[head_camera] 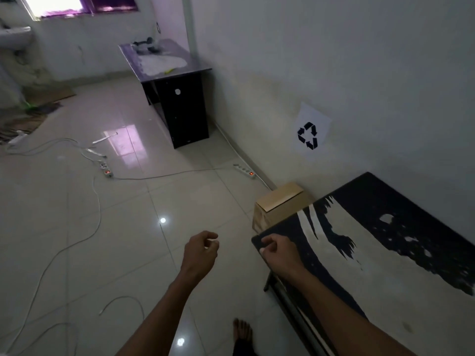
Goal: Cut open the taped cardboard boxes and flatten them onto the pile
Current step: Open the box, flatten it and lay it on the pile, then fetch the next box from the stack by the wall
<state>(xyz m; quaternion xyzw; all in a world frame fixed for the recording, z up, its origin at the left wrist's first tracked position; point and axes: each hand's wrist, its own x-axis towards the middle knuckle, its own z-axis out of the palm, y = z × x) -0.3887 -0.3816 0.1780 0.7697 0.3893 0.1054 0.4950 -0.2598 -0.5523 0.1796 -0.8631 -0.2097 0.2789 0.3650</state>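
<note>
A closed brown cardboard box [280,204] stands on the floor against the wall, just beyond the corner of a worn black table [385,253]. My left hand [201,250] hangs over the tiled floor with its fingers loosely curled and nothing in it. At the table's near corner is my right hand [279,249], fingers curled and holding nothing that I can see. Flattened cardboard [33,109] lies on the floor at the far left. No cutter shows in either hand.
A recycling sign [309,131] is stuck on the wall above the box. Power strips [245,170] [105,169] and white cables trail over the floor. A second black table [167,68] stands further along the wall. My bare foot [243,332] is near the bottom edge.
</note>
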